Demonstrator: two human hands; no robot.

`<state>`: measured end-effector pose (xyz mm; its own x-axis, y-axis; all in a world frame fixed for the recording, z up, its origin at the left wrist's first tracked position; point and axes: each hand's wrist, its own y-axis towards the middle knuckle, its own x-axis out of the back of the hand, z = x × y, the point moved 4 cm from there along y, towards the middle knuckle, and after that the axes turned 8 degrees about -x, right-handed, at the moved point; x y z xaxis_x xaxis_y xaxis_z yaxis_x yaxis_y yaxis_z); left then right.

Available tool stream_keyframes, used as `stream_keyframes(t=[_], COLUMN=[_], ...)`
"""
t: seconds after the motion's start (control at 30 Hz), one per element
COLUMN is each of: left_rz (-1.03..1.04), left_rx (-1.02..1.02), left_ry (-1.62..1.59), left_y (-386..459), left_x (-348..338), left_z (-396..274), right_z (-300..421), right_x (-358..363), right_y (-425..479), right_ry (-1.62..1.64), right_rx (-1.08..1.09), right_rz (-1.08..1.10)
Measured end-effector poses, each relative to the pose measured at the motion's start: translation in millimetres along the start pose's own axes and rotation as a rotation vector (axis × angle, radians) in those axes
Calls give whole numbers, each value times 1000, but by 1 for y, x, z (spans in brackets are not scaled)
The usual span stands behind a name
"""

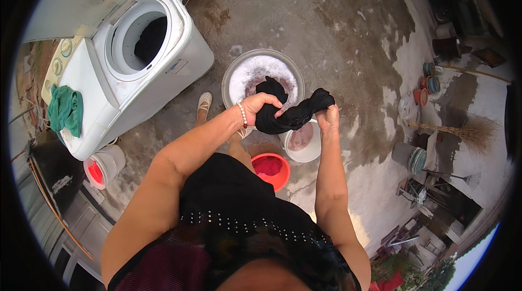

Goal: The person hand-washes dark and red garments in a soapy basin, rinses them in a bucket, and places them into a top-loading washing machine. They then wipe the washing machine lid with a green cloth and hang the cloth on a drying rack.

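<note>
A twisted black cloth (285, 122) is stretched between my two hands. My left hand (261, 107), with a bead bracelet at the wrist, grips its thick left part. My right hand (327, 116) holds its right end, higher than the white bucket (304, 156) with cloudy pinkish water. Beneath and behind the cloth stands a round metal basin (299, 67) of foamy water; whether the cloth's upper loop touches the foam, I cannot tell. A red basin (285, 179) with dark pink fabric sits near my legs. Dark cloth (151, 40) lies inside the open spin tub of the washing machine (163, 99).
A green cloth (65, 107) hangs over the machine's corner, above a white bucket (114, 162) holding something red. Wet concrete floor (326, 26) surrounds the basins. On the right are a straw broom (461, 130), a grey bucket (401, 156) and several pots.
</note>
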<state>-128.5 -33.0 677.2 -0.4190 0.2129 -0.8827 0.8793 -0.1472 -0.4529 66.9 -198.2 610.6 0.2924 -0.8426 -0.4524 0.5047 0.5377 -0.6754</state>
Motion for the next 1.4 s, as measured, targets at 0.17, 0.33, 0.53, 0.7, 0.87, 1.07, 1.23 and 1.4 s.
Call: stream_keyframes(t=[0.17,0.33,0.53,0.7,0.87,1.07,1.23,1.4], left_rz=[-232,-389,-229,-283,-98,-473,-535,-701], left_rx=[-244,-342,-335,-373,-598,-610,-487,-580], left_ry=[-419,-506,-428,-11,1012,1274,1282,1310], left_y=[-4,7,-10,-34,-94,-165,-216,-260], left_x=[-22,-33,-41,-43,-38,38,74,93], left_z=[-32,-34,-33,-49,-67,-73,-63,-71], right_z=[23,37,1,-11,59,30,58,72], right_x=[27,-88,-222,-220,-206,-219,-222,-334], right_y=[-42,-84,-113,-93,-55,-49,-40,-75], right_ry=[-68,-1285,-1014,-1196,-1450,-1551,-1828,-1445], right_rx=[2,401,190,110,264,307,585,503], right_rz=[-181,-165,346,210,-160,-235,-183,0])
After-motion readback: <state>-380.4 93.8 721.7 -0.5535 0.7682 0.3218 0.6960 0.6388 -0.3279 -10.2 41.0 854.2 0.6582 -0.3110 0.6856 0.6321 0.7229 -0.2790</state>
